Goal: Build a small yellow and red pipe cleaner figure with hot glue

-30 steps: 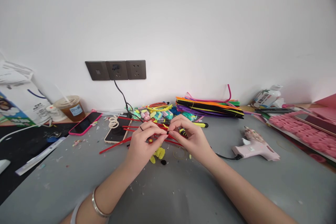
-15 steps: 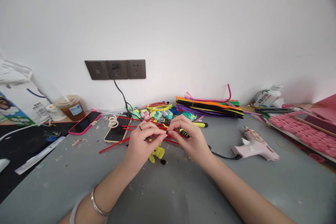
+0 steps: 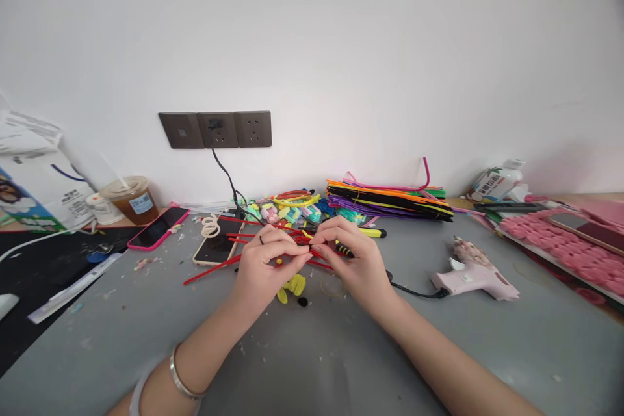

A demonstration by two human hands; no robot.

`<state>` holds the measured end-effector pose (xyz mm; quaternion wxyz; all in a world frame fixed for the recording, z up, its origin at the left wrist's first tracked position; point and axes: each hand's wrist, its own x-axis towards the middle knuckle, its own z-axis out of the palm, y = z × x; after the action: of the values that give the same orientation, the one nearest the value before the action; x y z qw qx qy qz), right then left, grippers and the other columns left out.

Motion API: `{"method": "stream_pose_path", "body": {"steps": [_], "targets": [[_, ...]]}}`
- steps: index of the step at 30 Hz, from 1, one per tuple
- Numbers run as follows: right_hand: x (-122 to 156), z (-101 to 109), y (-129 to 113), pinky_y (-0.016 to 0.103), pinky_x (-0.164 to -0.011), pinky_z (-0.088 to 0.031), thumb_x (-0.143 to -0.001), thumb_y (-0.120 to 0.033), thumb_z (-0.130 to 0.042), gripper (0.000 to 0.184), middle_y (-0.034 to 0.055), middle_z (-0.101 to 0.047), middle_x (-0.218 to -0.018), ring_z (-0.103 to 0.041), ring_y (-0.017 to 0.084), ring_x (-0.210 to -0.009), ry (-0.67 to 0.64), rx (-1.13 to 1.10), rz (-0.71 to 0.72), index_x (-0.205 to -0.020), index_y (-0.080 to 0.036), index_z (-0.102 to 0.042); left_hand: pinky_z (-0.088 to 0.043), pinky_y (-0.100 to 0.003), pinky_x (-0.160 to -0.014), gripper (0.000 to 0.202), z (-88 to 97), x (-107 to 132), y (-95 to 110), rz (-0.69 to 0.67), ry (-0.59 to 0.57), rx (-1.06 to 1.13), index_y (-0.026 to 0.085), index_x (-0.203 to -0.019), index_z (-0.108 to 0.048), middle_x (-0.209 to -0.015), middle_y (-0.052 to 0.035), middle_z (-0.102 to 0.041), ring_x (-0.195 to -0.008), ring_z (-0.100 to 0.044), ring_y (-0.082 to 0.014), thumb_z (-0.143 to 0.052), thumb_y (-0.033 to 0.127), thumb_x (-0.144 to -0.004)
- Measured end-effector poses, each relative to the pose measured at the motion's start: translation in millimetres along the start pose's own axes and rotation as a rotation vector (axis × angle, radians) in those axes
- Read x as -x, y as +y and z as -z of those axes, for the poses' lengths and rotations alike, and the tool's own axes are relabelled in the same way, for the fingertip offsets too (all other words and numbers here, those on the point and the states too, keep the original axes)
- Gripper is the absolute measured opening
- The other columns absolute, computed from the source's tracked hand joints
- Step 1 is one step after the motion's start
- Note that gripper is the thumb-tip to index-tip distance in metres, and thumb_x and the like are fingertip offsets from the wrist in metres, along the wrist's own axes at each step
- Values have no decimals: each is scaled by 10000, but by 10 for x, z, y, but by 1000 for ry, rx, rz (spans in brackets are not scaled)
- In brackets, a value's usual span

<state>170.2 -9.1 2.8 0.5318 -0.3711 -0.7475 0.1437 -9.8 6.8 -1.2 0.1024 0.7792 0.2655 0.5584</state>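
My left hand point(image 3: 268, 263) and my right hand point(image 3: 350, 253) meet fingertip to fingertip above the middle of the table, both closed in a pinch. A tiny dark bit shows between the fingertips, too small to name. Behind and beneath the hands lie red pipe cleaners point(image 3: 212, 272), partly hidden by the fingers. Just below the fingertips on the table sits a fuzzy yellow piece point(image 3: 295, 285) with a small black piece point(image 3: 303, 302) beside it. A yellow-and-black tool handle point(image 3: 344, 249) shows partly behind the right hand.
A bundle of coloured pipe cleaners point(image 3: 390, 198) lies by the wall. To the right is a pink glue gun point(image 3: 475, 278) with its black cord. Two phones, one pink-edged point(image 3: 158, 229) and one under a cream coil point(image 3: 214, 250), lie left, near a drink cup point(image 3: 134, 201).
The fingers of both hands have shifted very slightly while staying pinched together. The things on the table lie as before.
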Motion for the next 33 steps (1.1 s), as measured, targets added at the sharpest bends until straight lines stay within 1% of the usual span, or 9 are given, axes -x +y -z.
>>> {"method": "stream_pose_path", "body": {"steps": [5, 10, 14, 18, 26, 33], "targets": [[-11, -12, -14, 302, -656, -476, -893, -135, -652, 122, 37, -646, -855, -615, 185, -777, 27, -92, -34, -816, -219, -694, -494, -295, -675, 77, 14, -14, -3, -61, 8, 10, 193, -780, -724, -681, 11, -687, -611, -610, -122, -761, 128, -796], [-21, -18, -14, 272, -608, -480, -890, -118, -633, 140, 37, -638, -868, -617, 169, -764, 26, -147, -38, -848, -225, -714, -508, -260, -676, 79, 44, -34, 9, 32, -17, -1, 196, -812, -738, -730, -2, -671, -699, -636, -132, -733, 117, -814], [-18, -9, -19, 268, -622, -483, -891, -104, -628, 151, 39, -638, -882, -614, 164, -777, 23, -110, -21, -861, -225, -714, -506, -240, -649, 93, 48, -31, 26, 47, -26, 1, 195, -812, -740, -737, -3, -668, -697, -637, -130, -724, 104, -813], [-9, 1, -14, 289, -660, -472, -890, -109, -643, 136, 34, -639, -872, -608, 163, -765, 35, -56, -10, -845, -222, -705, -506, -236, -639, 87, 44, -19, 36, 48, -23, -7, 198, -818, -746, -736, -5, -671, -697, -637, -132, -730, 112, -814], [-2, 7, -16, 332, -694, -453, -895, -139, -650, 113, 36, -654, -864, -616, 184, -764, 31, 12, -10, -829, -221, -690, -517, -258, -668, 82, 41, -16, 35, 41, -14, -5, 203, -831, -753, -735, -5, -677, -701, -631, -134, -735, 125, -817], [-1, 10, -61, 355, -711, -449, -914, -139, -625, 133, 46, -680, -852, -637, 201, -798, 33, 39, 11, -826, -224, -678, -511, -273, -628, 58, 32, -21, 44, 0, -7, 16, 210, -812, -751, -699, -5, -678, -649, -621, -135, -740, 153, -815]]}}
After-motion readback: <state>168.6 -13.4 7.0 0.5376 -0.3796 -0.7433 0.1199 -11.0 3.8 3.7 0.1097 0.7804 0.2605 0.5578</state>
